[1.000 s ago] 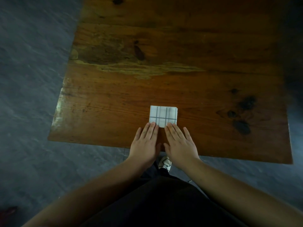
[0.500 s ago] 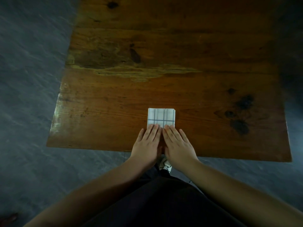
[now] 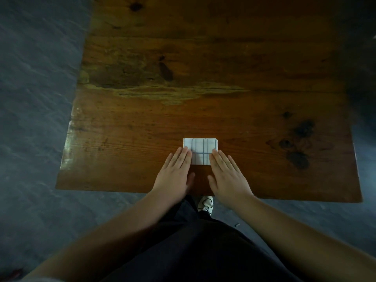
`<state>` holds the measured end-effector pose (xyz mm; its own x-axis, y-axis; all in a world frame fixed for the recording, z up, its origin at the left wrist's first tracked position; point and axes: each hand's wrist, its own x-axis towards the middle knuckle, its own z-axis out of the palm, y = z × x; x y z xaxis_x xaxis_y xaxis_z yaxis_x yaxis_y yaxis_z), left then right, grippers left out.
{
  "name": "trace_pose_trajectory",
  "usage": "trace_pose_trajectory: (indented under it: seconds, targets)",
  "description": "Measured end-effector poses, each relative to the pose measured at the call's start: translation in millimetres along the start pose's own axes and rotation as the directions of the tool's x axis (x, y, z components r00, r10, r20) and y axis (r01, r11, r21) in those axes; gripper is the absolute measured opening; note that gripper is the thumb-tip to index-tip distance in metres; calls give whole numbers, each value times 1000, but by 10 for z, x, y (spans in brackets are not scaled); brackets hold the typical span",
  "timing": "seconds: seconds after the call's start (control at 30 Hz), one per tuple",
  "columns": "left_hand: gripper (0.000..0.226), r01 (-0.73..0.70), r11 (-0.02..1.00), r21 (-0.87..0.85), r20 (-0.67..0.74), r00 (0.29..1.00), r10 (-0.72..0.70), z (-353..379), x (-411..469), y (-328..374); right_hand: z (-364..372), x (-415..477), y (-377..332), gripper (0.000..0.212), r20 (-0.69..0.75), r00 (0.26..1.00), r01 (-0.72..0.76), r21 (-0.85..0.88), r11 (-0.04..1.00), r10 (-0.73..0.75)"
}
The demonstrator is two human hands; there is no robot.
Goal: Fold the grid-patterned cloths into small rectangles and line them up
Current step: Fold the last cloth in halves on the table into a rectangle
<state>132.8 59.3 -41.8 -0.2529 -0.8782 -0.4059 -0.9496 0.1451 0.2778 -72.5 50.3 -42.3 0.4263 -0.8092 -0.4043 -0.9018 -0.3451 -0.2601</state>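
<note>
Left hand (image 3: 176, 171) and right hand (image 3: 227, 176) are laid palm-down by the near edge of the surface (image 3: 203, 78), fingers straight and together. Nothing is gripped. Only the fingertips are pressed on the folded grid-patterned cloth (image 3: 200, 148), the left on its near left part, the right on its near right part. The cloth is seen as a small white rectangle with blue lines, lying flat just beyond the hands, roughly midway along the surface. The step is judged to be the flattening of the last fold. If the pressure is released unevenly, the layers could spring open. If the fingertips are dragged outward, the top layer could be slid askew. No other cloth is seen farther back, so no line can be formed yet.
</note>
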Motion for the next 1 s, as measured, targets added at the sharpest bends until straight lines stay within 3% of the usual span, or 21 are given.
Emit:
trace_pose_trajectory:
  seconds: [0.4,0.53,0.67,1.0]
  targets:
    - [70,10,998,64,78,997,-15,-8,293,-164,-49,313,38,70,95,995,-23,-48,999,27]
    - [70,13,992,-123,20,1000,-11,-84,264,-153,-73,303,7,69,18,999,-34,2,999,34]
    - [66,23,947,-321,-65,997,-46,-185,260,-149,-141,367,-54,57,-71,992,107,10,994,-106]
    - [64,175,850,-497,7,980,-198,-363,136,-104,-355,585,-20,33,-56,977,201,-59,978,-204]
